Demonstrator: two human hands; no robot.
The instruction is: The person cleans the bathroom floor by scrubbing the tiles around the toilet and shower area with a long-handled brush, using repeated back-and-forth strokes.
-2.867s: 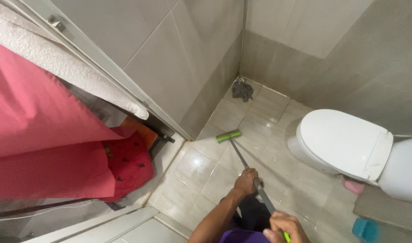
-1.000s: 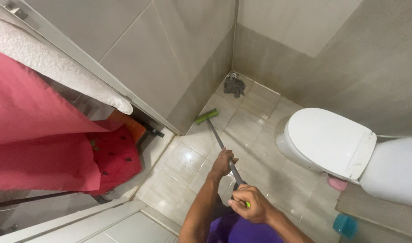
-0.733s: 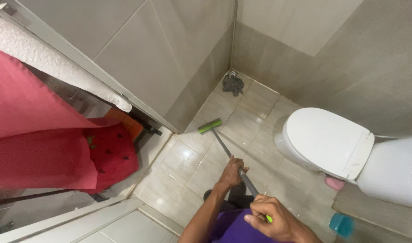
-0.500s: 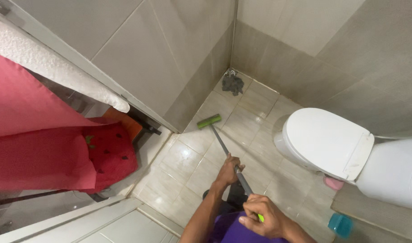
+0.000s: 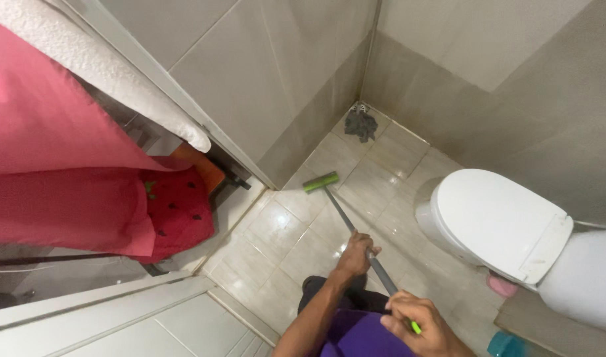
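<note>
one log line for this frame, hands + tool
left hand: grips squeegee handle mid-shaft | right hand: grips its upper end | green head: on floor tiles

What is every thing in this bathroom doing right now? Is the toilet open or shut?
Toilet lid: shut.
Squeegee: green head down on the floor tiles, handle slanted up to the hands.
Left hand: closed around the middle of the handle.
Right hand: closed around the handle's top end.
Grey rag: crumpled in the floor corner.
Pink towel: hanging.
</note>
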